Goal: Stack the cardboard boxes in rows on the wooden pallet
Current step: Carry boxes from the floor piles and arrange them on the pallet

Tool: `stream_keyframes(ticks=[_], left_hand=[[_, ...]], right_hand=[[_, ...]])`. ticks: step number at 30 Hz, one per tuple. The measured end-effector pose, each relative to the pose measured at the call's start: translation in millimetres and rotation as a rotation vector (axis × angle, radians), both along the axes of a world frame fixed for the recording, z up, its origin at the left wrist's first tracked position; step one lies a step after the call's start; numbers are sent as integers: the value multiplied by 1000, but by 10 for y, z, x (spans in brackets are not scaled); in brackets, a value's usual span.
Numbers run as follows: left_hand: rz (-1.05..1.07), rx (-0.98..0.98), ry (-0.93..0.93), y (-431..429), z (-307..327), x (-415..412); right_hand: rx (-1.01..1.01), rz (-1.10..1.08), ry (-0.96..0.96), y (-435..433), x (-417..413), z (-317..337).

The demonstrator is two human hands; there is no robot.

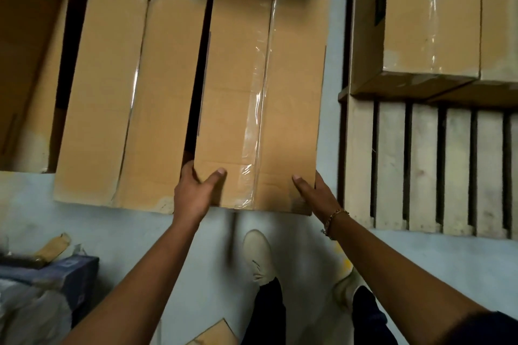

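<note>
A long taped cardboard box (pixel 263 87) is in front of me in the middle of the view. My left hand (pixel 194 193) grips its near left corner, thumb on top and fingers down the side. My right hand (pixel 315 193) grips the near right corner the same way. A second, similar box (pixel 129 92) lies to its left on the floor. The wooden pallet (pixel 426 168) sits at the right with bare slats near me. Two taped boxes (pixel 431 19) stand side by side on the pallet's far part.
Another cardboard box (pixel 25 64) stands at the far left. A blue carton with scraps (pixel 50 274) sits at lower left. My shoes (pixel 259 255) stand on the pale blue floor between the boxes and the pallet. A cardboard scrap (pixel 213 335) lies at the bottom edge.
</note>
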State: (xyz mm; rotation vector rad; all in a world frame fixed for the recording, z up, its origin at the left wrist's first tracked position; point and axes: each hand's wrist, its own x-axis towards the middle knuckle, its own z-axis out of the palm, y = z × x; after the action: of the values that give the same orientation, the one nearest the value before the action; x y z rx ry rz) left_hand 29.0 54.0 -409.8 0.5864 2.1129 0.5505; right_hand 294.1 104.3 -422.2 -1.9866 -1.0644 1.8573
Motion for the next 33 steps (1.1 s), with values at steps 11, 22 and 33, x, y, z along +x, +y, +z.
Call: stream_keyframes(ticks=[11, 22, 33], left_hand=[[-100, 181, -53, -296, 797, 646], [-184, 42, 27, -1237, 1534, 2214], [-298, 20, -19, -2060, 1324, 3933]], right_hand=[[158, -127, 10, -177, 683, 839], [72, -184, 57, -1354, 2289, 1305], [101, -214, -35, -2429, 4129, 1301]])
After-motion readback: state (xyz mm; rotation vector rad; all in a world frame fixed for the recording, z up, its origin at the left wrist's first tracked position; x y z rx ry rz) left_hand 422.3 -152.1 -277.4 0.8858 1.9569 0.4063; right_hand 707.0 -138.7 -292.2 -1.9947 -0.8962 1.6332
